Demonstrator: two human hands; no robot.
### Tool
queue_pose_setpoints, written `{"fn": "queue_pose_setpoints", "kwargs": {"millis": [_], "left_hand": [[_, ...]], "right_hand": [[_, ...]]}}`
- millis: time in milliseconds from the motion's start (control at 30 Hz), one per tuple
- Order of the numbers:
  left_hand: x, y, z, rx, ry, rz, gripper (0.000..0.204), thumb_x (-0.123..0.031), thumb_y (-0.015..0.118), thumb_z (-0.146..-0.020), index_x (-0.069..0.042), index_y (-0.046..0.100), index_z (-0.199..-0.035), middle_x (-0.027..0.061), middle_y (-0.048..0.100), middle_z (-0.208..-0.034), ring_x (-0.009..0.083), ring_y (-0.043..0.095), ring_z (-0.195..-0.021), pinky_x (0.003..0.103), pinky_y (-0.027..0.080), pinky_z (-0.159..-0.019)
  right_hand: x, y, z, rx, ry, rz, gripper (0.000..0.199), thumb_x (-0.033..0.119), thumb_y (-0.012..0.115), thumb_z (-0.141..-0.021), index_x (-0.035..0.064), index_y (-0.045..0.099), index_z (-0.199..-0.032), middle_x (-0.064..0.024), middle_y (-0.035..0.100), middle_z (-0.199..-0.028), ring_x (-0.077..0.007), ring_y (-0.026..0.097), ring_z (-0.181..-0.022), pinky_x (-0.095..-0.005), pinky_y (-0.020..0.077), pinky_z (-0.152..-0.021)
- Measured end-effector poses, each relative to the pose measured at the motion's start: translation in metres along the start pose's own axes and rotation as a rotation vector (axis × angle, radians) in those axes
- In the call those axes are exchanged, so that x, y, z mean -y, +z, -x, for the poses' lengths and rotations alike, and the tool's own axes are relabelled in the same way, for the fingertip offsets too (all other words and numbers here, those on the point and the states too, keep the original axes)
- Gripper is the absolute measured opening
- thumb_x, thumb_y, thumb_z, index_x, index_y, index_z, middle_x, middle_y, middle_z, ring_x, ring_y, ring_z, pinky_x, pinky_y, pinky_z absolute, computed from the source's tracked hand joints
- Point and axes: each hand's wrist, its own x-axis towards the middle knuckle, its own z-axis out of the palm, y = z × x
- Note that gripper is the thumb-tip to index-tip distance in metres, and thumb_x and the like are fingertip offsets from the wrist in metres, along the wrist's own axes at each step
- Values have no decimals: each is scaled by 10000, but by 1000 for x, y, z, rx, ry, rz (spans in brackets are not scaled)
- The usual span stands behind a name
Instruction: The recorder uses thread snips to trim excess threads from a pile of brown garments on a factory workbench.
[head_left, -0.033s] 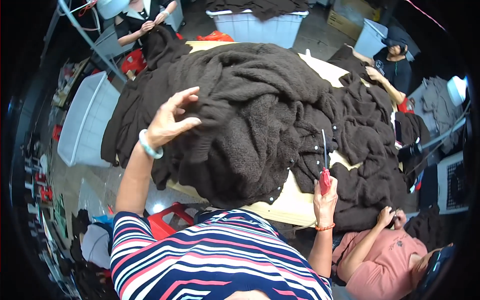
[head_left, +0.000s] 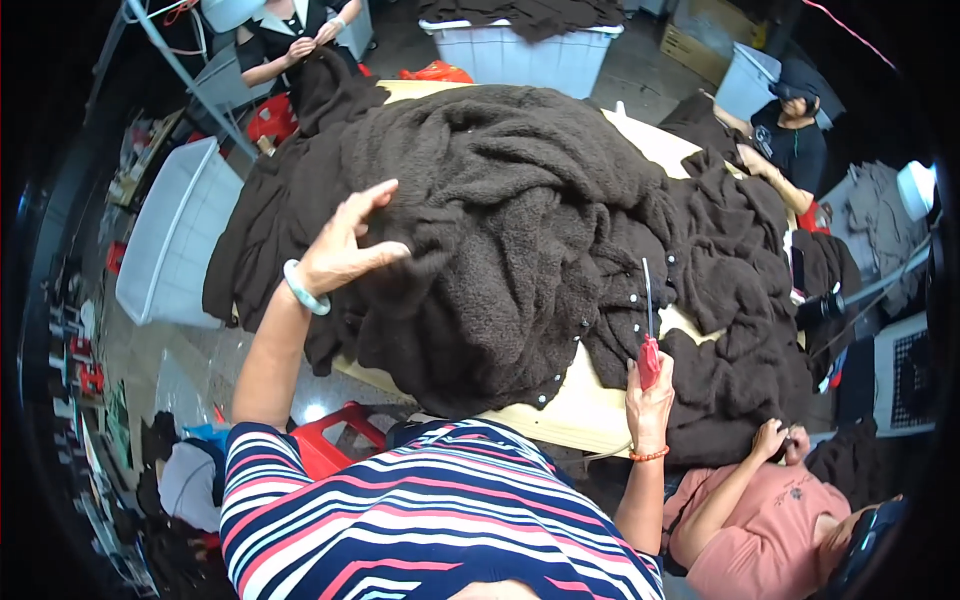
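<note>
A large heap of dark brown fuzzy knit garments [head_left: 510, 280] covers most of a pale wooden table [head_left: 585, 405]. Small pale buttons [head_left: 633, 298] show along some garment edges. My left hand [head_left: 345, 250], with a pale green bangle at the wrist, is held over the left part of the heap. Its fingers and thumb are spread, and a fold of cloth beside it is blurred. Near the table's front edge my right hand [head_left: 650, 402] is closed round a red-handled tool [head_left: 650, 362]. The tool's long thin metal blade points away from me; its exact kind is unclear.
Co-workers' hands handle brown cloth at the far left [head_left: 312, 45], far right [head_left: 755, 160] and near right [head_left: 780, 440]. A white bin [head_left: 170, 240] stands left of the table, another bin [head_left: 520, 60] behind it. A red stool [head_left: 340, 430] is close by my left side.
My left hand has shifted very slightly to the right, and the cloth fold beside it has moved. My right hand keeps its hold on the red-handled tool in nearly the same place.
</note>
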Motion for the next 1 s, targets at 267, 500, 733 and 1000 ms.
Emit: {"fn": "queue_pose_setpoints", "kwargs": {"millis": [267,500,733,1000], "left_hand": [[74,34,27,-18,-574,943,714,-395,725,-842,-97,406,-1408,83,483,-1387,291,433,-1271,533,358,-998],[92,14,6,-152,-433,1081,304,-197,621,-927,-59,579,-1195,61,659,-1142,210,638,-1015,408,492,-924],[-24,-107,-57,-252,555,1130,164,-106,563,-944,-17,620,-1069,87,671,-1053,174,651,-965,325,528,-882],[-23,77,-1,693,672,-306,185,-202,689,-823,-61,633,-929,114,604,-1012,310,593,-991,413,479,-862]], "right_hand": [[16,10,-9,90,-66,-22,132,99,626,-887,-5,576,-949,-220,607,-749,-358,635,-697,-391,481,-665],[29,26,-11,99,-64,-6,160,123,634,-904,-23,605,-963,-173,613,-725,-191,598,-665,-353,480,-651],[64,32,-20,74,-16,46,166,124,635,-909,-36,603,-938,-155,581,-686,-154,504,-631,-337,463,-633],[65,6,-15,-30,-20,-1,160,109,621,-908,-46,610,-951,-126,592,-688,-104,505,-657,-312,463,-636]]}}
